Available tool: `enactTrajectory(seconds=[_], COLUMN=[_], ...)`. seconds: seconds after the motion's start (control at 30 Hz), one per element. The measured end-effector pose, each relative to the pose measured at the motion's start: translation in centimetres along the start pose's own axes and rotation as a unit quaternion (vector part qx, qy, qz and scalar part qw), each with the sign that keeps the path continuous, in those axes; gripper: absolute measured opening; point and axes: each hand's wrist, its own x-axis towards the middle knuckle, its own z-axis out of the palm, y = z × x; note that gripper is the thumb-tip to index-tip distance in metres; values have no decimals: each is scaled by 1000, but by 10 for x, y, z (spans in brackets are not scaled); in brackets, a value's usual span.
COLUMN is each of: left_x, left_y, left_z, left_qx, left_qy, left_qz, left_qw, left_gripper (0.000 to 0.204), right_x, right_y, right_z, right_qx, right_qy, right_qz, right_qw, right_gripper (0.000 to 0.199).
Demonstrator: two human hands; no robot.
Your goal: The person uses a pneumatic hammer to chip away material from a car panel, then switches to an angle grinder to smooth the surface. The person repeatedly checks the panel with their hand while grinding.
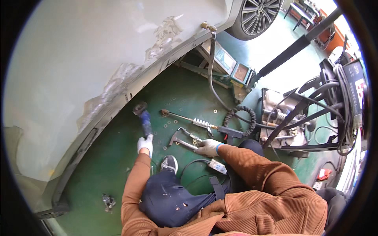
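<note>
My left hand, in a pale work glove, is closed round the body of a blue angle grinder. The grinder's dark head points away from me, near the car's lower edge, and looks slightly blurred. My right hand, also gloved, is low over the floor at the handle end of a hammer, with its fingers closed on it. Beside the hammer lies a bent metal tool. Just beyond sits a dent-pulling gun with a long rod and a white spring. Along the car's side panel runs a band of bare, scraped metal.
A clamp with a thick cable grips the sill. Small washers lie scattered on the green floor. On my right stands a cart with tools and coiled cables. A white power-cord block lies by my leg.
</note>
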Motion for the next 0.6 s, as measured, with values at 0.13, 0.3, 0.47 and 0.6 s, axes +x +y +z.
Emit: enactTrajectory(seconds=[0.13, 0.3, 0.47, 0.6], left_x=[-84, -173, -213, -273], left_y=[40, 51, 63, 109], left_z=[-34, -68, -90, -119], left_qx=[-115, 64, 321, 303], left_qy=[-136, -272, -263, -166], left_qz=[-100, -69, 197, 194], left_qw=[979, 958, 888, 918], left_gripper=[39, 44, 43, 39], right_x=[38, 101, 89, 52], right_y=[-47, -106, -85, -113], right_z=[28, 144, 148, 77], right_qx=[395, 784, 930, 911], right_qy=[-98, -181, -114, -157], right_qz=[21, 29, 58, -116], right_qw=[913, 593, 344, 363], right_gripper=[88, 63, 56, 42])
